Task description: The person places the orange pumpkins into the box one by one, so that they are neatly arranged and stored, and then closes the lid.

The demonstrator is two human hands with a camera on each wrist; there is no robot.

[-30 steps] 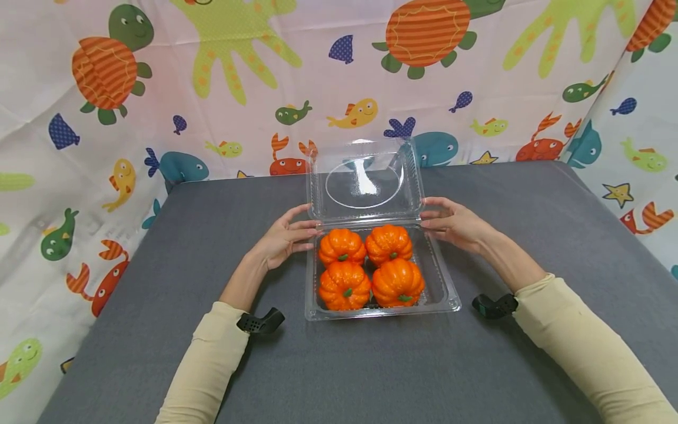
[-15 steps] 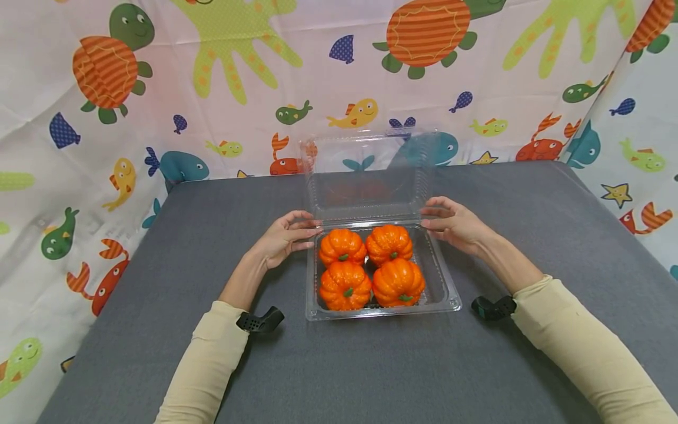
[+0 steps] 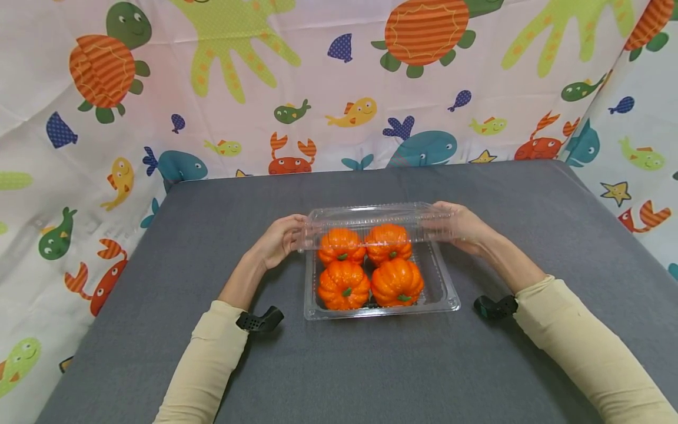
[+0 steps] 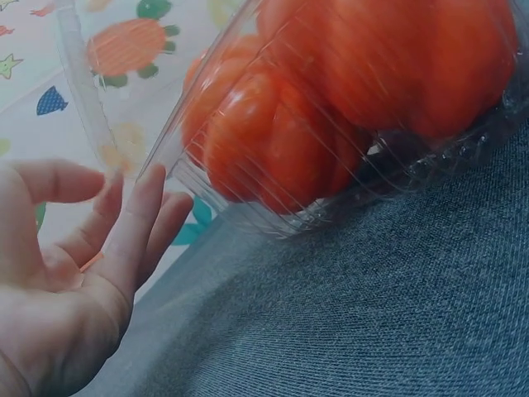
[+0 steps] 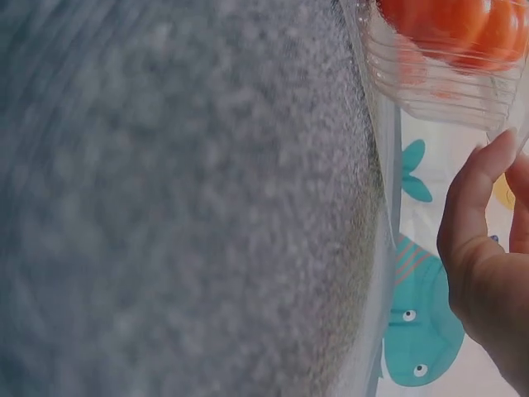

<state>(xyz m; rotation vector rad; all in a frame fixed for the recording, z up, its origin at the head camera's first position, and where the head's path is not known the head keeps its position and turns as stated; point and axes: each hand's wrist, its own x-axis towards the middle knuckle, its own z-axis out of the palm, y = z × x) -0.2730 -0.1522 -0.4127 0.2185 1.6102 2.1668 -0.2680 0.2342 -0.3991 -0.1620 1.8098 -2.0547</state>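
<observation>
Several orange toy pumpkins (image 3: 398, 281) with green stems sit in the base of a clear plastic clamshell box (image 3: 381, 314). Its hinged lid (image 3: 365, 215) leans forward over the back pumpkins, partly lowered. At the left rear corner, my left hand (image 3: 281, 240) touches the lid's side with fairly straight fingers. My right hand (image 3: 466, 227) is at the opposite side, its fingers partly seen through the clear plastic. In the left wrist view, extended fingertips (image 4: 149, 186) meet the box's corner. The right wrist view has a fingertip (image 5: 502, 149) against the ridged plastic wall.
The box stands on a grey cloth-covered table (image 3: 365, 371). A white curtain (image 3: 238, 129) printed with sea animals hangs behind and along both sides. Each wrist wears a black camera mount (image 3: 261, 321).
The lid has swung from standing upright behind the base to leaning forward over the back pumpkins. Both hands have shifted slightly with it; the base and pumpkins stay in place.
</observation>
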